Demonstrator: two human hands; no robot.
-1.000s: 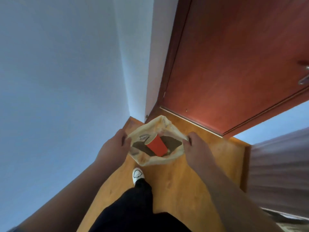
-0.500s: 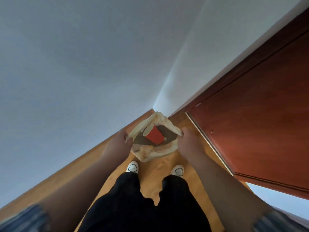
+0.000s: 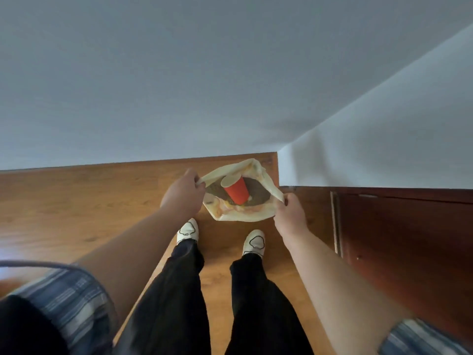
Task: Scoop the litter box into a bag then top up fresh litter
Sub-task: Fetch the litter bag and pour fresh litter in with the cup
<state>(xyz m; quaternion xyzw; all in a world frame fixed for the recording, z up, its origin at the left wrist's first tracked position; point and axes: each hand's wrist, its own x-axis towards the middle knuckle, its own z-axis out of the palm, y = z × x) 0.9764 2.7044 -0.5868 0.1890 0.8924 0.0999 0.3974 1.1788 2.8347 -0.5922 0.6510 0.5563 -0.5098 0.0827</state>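
I hold the pale bag point(image 3: 243, 213) open in front of my shoes, my left hand point(image 3: 183, 197) pinching its left rim and my right hand point(image 3: 290, 213) gripping the right rim. Inside, a red cup point(image 3: 236, 190) lies tilted on dark grainy stuff, probably litter, above the wooden floor point(image 3: 76, 201) by the wall point(image 3: 179, 85).

- The view swings left: the red-brown door point(image 3: 409, 252), which filled the upper right a second ago, now sits low at the right edge.
- The pale wall point(image 3: 179, 73) spreads across the whole top, and the wooden floor point(image 3: 76, 201) opens wide on the left.
- Both white shoes point(image 3: 188, 230) show now, planted side by side; one second back only one was visible.
- The bag point(image 3: 243, 213) sits right of centre, closer to the wall corner.
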